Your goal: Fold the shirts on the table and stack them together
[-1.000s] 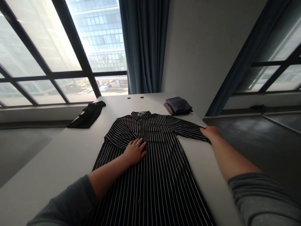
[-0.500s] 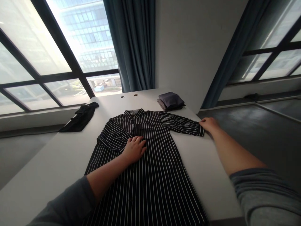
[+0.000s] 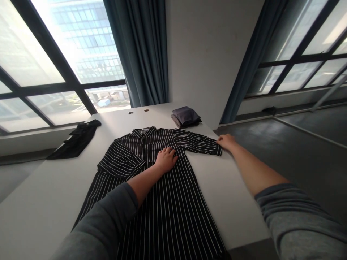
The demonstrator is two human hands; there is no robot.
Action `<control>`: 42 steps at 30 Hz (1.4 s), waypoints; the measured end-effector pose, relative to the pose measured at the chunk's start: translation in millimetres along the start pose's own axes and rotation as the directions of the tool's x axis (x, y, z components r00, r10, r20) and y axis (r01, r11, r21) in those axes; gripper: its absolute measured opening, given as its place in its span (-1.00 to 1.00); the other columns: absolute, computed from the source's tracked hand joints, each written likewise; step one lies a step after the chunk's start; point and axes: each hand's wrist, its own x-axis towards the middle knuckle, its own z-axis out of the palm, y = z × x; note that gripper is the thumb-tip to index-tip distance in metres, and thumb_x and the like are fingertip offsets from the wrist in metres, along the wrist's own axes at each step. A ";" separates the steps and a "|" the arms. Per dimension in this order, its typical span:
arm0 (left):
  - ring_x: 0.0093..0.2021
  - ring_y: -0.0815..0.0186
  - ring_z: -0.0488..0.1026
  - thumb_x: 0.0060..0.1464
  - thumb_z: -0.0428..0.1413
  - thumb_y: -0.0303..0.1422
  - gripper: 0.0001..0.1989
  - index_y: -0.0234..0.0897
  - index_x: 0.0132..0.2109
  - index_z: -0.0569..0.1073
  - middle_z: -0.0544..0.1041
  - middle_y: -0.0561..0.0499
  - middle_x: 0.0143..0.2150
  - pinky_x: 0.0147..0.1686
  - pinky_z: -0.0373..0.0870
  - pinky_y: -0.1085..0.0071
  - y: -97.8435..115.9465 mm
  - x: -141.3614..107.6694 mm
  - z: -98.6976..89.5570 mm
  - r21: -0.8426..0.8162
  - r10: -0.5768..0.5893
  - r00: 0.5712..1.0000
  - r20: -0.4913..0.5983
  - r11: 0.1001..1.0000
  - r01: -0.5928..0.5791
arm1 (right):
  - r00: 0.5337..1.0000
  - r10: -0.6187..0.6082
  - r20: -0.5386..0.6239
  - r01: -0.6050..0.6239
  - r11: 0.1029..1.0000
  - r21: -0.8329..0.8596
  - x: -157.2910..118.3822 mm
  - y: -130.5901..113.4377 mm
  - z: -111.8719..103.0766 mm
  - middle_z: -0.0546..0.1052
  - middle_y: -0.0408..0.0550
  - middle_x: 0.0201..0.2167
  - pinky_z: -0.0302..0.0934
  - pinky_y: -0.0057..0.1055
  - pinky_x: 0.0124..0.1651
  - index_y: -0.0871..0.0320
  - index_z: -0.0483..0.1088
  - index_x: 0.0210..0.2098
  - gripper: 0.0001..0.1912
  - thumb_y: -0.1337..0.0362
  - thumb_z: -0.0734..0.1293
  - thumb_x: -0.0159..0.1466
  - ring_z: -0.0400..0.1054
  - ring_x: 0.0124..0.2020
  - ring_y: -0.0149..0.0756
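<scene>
A black shirt with white stripes (image 3: pixel 165 202) lies spread on a white table, its collar toward the far end. Its left-side sleeve is folded in across the body, while the right-side sleeve reaches out toward the table's right edge. My left hand (image 3: pixel 166 160) rests on the shirt's chest, fingers extended and slightly spread on the fabric. At the end of the outstretched sleeve, my right hand (image 3: pixel 227 141) pinches the cuff between thumb and fingers.
On the white table (image 3: pixel 217 202), a folded stack of grey and dark clothes (image 3: pixel 186 117) sits near the far right edge. Dark folded garments (image 3: pixel 77 140) lie along the left edge. Two round inserts are set in the far end. Windows and a blue curtain (image 3: pixel 145 54) stand beyond.
My left hand has shifted right across the shirt's chest, off the folded sleeve's end. My right hand still holds the cuff. The camera view has turned slightly right.
</scene>
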 end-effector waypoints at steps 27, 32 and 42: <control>0.35 0.04 0.36 0.42 -0.13 -0.15 -0.54 -0.15 0.23 0.52 0.47 -0.08 0.35 0.30 0.27 -0.01 -78.2 24.2 -18.8 -0.390 -0.299 0.954 0.014 0.877 0.280 | 0.906 -0.263 -0.331 0.361 0.888 0.284 -56.9 -180.3 -119.2 0.64 0.05 -0.19 0.29 -0.30 -0.07 0.15 0.50 -0.08 -0.80 0.22 0.32 0.36 0.50 -0.17 -0.08; 0.03 0.15 0.57 0.36 -0.07 -0.09 -0.56 -0.27 -0.04 0.59 0.67 -0.11 -0.01 0.06 0.46 0.25 -110.0 17.4 -33.4 -0.702 -0.357 0.931 0.072 0.645 0.302 | 0.866 -0.429 -0.258 0.485 0.847 0.220 -106.1 -257.8 -122.7 0.65 0.06 -0.16 0.31 -0.28 -0.03 0.13 0.47 -0.01 -0.77 0.21 0.28 0.42 0.53 -0.12 -0.05; -0.41 0.26 0.59 0.33 -0.06 0.15 -0.39 -0.35 -0.04 0.50 0.68 -0.20 -0.18 -0.55 0.17 0.47 -133.7 -40.1 -43.6 -0.819 -0.332 0.804 0.494 0.133 0.558 | 0.782 -0.619 0.071 0.590 0.772 0.236 -169.3 -337.3 -35.1 0.66 0.08 -0.12 0.30 -0.33 -0.05 0.14 0.43 0.04 -0.78 0.21 0.28 0.47 0.57 -0.08 -0.11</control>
